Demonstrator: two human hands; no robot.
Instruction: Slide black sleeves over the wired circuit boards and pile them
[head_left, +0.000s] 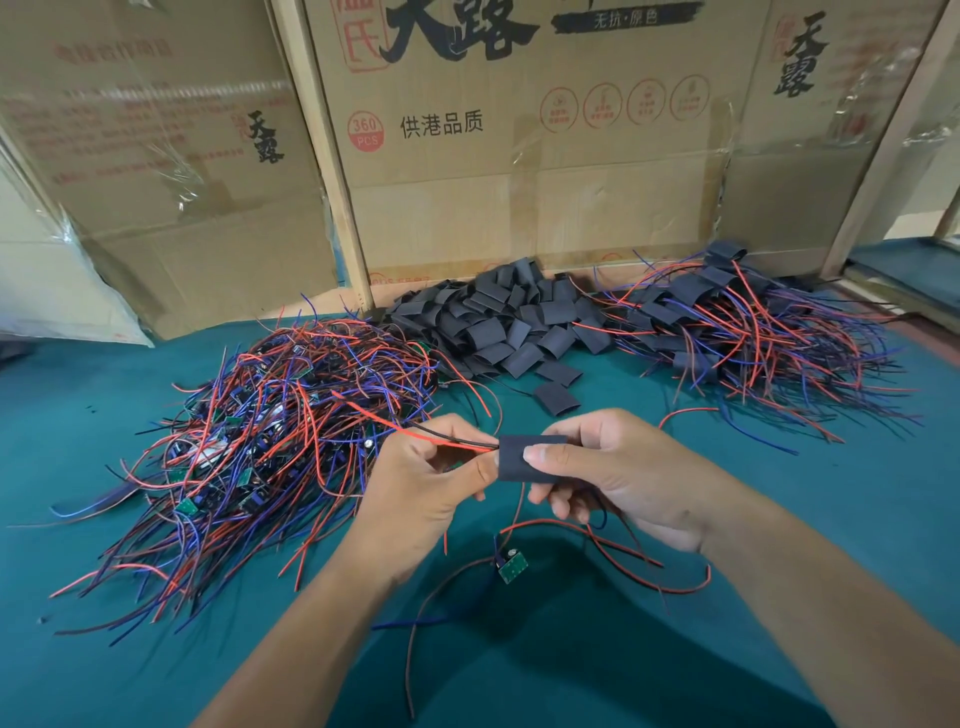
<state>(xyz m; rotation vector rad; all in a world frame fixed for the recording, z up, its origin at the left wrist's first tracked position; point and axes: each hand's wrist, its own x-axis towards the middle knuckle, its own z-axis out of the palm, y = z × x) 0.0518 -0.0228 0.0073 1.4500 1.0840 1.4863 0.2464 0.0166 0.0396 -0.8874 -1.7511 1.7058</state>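
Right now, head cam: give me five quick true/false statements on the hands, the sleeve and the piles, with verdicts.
1. The right hand holds a black sleeve with its thumb on the front face. True.
2. The left hand is empty and flat on the table. False: it pinches red and black wires that run into the sleeve's left end.
3. The pile of empty sleeves lies between the two wired piles. True.
4. The pile of sleeved boards is at the left of the table. False: it is at the right; the unsleeved boards are at the left.
5. A bare green board lies on the green table below the hands. True.
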